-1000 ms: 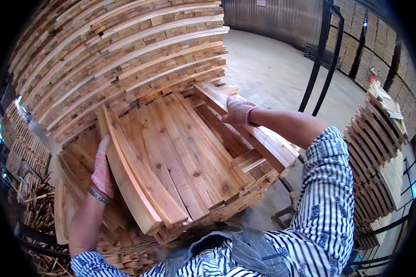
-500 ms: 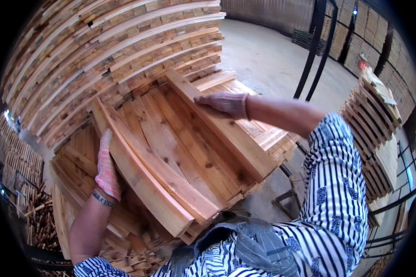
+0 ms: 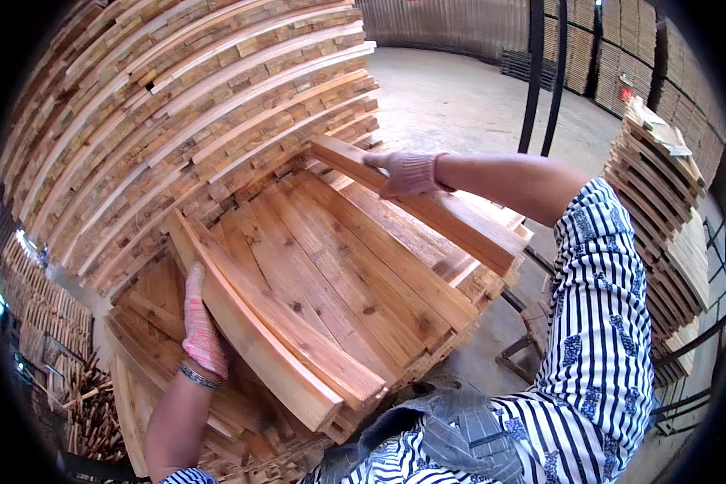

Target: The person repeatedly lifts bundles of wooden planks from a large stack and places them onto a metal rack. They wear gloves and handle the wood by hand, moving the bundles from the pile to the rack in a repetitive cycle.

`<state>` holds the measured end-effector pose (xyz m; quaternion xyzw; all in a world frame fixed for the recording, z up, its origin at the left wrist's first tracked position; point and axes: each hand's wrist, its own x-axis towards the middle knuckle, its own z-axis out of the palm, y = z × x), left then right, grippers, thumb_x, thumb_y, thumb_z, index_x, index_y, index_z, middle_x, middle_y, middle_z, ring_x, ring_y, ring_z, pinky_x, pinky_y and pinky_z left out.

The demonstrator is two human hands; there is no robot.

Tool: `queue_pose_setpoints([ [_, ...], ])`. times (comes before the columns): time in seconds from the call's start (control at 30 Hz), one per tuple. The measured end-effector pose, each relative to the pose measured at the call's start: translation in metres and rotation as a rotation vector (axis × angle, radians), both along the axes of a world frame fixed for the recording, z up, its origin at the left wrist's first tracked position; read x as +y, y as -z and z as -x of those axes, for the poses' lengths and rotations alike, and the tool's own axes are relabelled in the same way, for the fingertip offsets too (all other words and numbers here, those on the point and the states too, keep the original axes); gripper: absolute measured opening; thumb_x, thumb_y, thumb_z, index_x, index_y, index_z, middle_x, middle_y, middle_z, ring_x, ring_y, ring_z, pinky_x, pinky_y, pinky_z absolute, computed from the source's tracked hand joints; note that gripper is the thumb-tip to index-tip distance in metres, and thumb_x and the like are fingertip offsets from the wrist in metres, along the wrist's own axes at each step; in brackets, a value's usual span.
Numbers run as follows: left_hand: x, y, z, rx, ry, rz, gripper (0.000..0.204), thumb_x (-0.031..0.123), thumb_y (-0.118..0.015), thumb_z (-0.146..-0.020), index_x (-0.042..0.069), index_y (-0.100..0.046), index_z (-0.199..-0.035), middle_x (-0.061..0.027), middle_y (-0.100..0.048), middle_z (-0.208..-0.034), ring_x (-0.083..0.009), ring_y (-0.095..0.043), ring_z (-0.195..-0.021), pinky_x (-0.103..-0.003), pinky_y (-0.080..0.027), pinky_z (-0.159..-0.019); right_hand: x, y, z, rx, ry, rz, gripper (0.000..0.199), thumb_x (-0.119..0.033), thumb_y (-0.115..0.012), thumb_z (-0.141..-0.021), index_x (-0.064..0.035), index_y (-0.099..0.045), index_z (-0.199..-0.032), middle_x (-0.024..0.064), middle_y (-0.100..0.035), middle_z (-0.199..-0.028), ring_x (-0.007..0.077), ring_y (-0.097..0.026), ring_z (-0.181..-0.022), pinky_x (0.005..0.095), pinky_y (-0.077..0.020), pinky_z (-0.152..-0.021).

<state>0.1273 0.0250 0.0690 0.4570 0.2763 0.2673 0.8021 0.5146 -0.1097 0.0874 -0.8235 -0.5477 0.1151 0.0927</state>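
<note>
My right hand (image 3: 411, 173), in a pale knitted glove, is closed round a thick wooden board (image 3: 468, 230) at the right of the pile. That board is tilted, its far end close to the tall stack. My left hand (image 3: 204, 331), in a pink-and-white glove, grips the outer edge of a long wooden board (image 3: 254, 323); some of its fingers are hidden against the wood. A second board (image 3: 298, 315) lies right along the inner side of that one. Between my hands, flat knotty boards (image 3: 339, 270) lie side by side, forming the top of the pile.
A tall stack of lumber (image 3: 194, 105) rises along the far left. More boards (image 3: 157, 323) lie lower beside my left arm. Black metal posts (image 3: 544, 81) and a slanting board stack (image 3: 649, 202) stand at the right. Concrete floor (image 3: 444, 97) stretches behind.
The board in my right hand has moved right, away from the middle, uncovering more flat boards. My left hand stays at its board's edge. The whole view has shifted slightly.
</note>
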Motion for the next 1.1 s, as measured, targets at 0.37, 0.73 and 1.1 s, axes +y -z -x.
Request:
queue_pose_setpoints([
  [0.37, 0.001, 0.001, 0.016, 0.028, -0.062, -0.016, 0.081, 0.065, -0.057, -0.089, 0.01, -0.043, -0.146, -0.0144, -0.054, -0.137, -0.0311, -0.055, -0.123, -0.044, -0.046, -0.106, -0.005, 0.008, 0.008, 0.139, 0.079, -0.122, 0.056, -0.031, -0.051, -0.095, -0.0094, -0.046, -0.146, 0.0169, -0.068, -0.111, 0.0272, -0.066, -0.098, 0.0402, -0.0517, -0.088],
  [0.73, 0.006, 0.0, 0.006, -0.044, -0.076, 0.046, 0.074, 0.064, -0.06, -0.087, 0.006, -0.055, -0.133, -0.0146, -0.064, -0.123, -0.0297, -0.064, -0.108, -0.046, -0.051, -0.1, -0.006, -0.011, 0.109, 0.008, 0.078, -0.235, 0.093, -0.064, -0.055, -0.092, -0.005, -0.021, -0.157, 0.027, -0.037, -0.152, 0.0412, -0.047, -0.134, 0.045, -0.0432, -0.109],
  [1.1, -0.018, -0.037, 0.021, -0.284, 0.023, -0.169, 0.081, 0.062, -0.057, -0.09, 0.006, -0.042, -0.146, -0.0197, -0.056, -0.133, -0.0334, -0.059, -0.119, -0.048, -0.05, -0.103, 0.011, -0.035, 0.246, 1.416, -0.311, -0.432, 0.087, -0.041, -0.077, -0.084, 0.0005, -0.032, -0.147, 0.02, -0.063, -0.122, 0.0261, -0.066, -0.107, 0.0375, -0.0559, -0.094],
])
